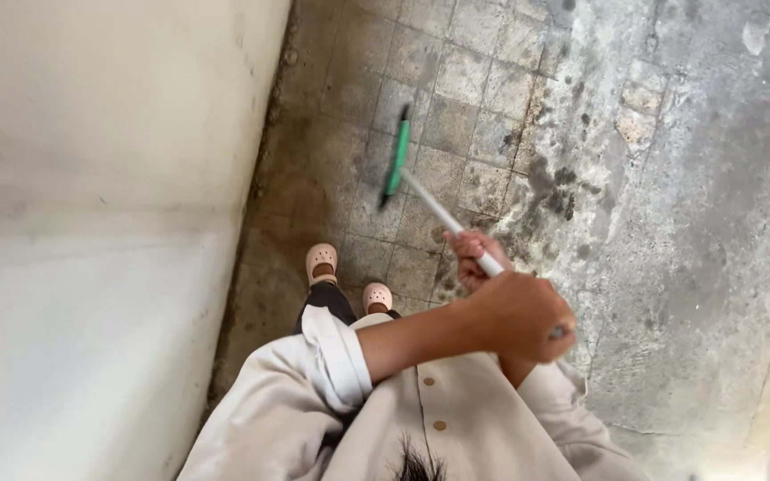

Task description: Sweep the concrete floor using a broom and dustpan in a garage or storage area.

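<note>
A floor brush with a green head (396,160) and a white handle (443,216) rests on the dirty tiled floor (456,89) ahead of my feet. My left hand (523,316) reaches across my body and is closed around the top end of the handle. Just below it on the shaft, my right hand (472,254) grips the handle too. The brush head lies close to the wall, slightly blurred. I wear a cream buttoned shirt (430,410) with the left sleeve rolled up, and pale pink clogs (321,261).
A pale wall (91,223) runs along the left side, meeting the floor in a grimy edge. To the right the tiles give way to stained grey concrete (697,223) with dark patches.
</note>
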